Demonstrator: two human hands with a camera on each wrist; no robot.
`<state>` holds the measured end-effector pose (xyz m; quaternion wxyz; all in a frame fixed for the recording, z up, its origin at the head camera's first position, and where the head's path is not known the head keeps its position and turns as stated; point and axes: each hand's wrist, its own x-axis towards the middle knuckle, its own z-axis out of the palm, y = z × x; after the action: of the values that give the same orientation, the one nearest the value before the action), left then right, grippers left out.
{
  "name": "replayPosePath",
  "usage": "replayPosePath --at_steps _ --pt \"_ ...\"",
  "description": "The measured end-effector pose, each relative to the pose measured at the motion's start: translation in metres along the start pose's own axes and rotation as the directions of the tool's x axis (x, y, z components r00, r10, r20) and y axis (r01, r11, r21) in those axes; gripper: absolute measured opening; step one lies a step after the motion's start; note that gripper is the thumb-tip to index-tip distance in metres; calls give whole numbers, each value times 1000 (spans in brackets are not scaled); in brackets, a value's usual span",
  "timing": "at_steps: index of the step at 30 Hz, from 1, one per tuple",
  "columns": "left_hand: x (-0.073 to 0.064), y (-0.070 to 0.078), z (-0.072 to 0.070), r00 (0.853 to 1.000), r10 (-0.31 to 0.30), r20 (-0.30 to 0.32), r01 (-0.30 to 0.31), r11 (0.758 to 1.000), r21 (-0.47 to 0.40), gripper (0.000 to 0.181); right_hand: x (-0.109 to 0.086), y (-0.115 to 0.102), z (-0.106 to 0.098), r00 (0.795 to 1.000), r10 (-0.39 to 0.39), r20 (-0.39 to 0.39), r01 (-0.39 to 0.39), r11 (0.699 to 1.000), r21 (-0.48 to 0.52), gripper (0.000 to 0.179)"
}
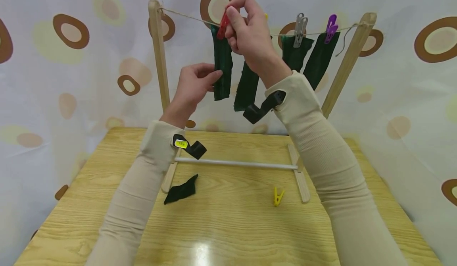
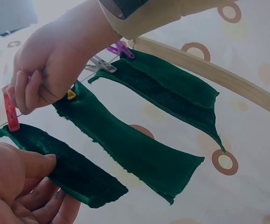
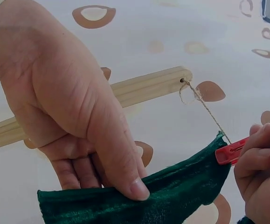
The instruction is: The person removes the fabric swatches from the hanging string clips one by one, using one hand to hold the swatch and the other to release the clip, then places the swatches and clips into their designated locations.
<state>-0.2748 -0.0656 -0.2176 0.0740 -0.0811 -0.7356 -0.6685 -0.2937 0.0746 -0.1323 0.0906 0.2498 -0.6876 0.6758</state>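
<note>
The right hand pinches a red clothespin at the top of a green cloth, which the left hand grips lower down.

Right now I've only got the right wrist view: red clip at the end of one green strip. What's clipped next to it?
Observer: Past the red clip, the left wrist view shows a yellow clip on the next green strip, partly hidden by the right hand.
Operator: Any loose clip?
Observer: One in sight: a second yellow clip lies on the table, in the head view.
Operator: Loose cloth?
Observer: Head view again: a loose green piece lies near the left wooden foot.
</note>
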Motion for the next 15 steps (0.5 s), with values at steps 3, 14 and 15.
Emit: replayPosePath --at_steps 3,14,15 --pt "-2 -2 0 1000 -15 -4 15 1000 3 30 -1 0 0 1000 -6 -13 6 1000 12 17" --pt "0 -5 2 1000 4 -27 -5 1000 -30 27 -3 2 3 993 -84 -88 89 994 60 12" --pt "1 -5 2 1000 5 -31 -6 1000 -26 28 -3 2 3 992 -93 -89 99 993 62 12"
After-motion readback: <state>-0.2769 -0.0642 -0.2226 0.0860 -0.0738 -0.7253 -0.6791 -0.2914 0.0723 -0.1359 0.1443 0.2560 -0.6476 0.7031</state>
